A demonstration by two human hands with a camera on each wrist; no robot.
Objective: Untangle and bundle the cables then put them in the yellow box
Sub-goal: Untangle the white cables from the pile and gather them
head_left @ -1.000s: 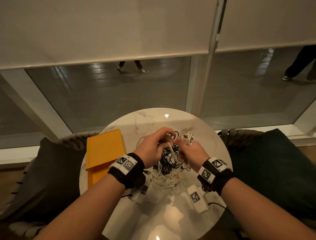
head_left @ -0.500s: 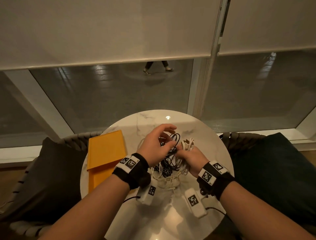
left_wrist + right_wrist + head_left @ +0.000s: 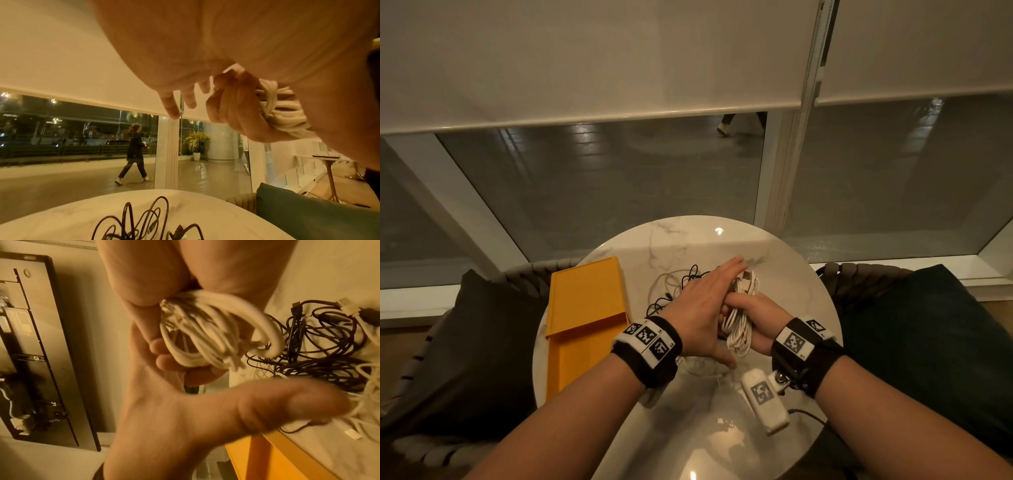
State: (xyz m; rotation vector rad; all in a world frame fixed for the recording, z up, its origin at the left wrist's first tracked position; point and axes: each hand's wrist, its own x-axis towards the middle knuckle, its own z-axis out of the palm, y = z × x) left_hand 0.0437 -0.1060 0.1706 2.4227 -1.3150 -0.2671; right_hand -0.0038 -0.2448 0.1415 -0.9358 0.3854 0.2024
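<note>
My right hand (image 3: 763,317) grips a coiled white cable bundle (image 3: 741,318) just above the round marble table (image 3: 784,267); its fingers (image 3: 162,353) curl round the coil (image 3: 205,337). Over it lies my left hand (image 3: 702,305), flat, with straight fingers (image 3: 174,104) that hold nothing. Beyond the hands a tangle of black cables (image 3: 683,284) mixed with loose white cable rests on the table, also seen in the wrist views (image 3: 144,224) (image 3: 320,345). At the table's left edge sits the yellow box (image 3: 585,308), open, its lid folded back.
Dark cushions (image 3: 458,342) (image 3: 928,335) sit on the chairs at either side of the table. A white tagged module (image 3: 765,399) hangs under my right wrist. Behind the table is a window with a half-lowered blind (image 3: 592,68); a person (image 3: 134,151) walks past outside.
My left hand has let go of the tangle and flattened over the right hand. The white cable now sits as a coil in my right hand, and the black cables lie on the table.
</note>
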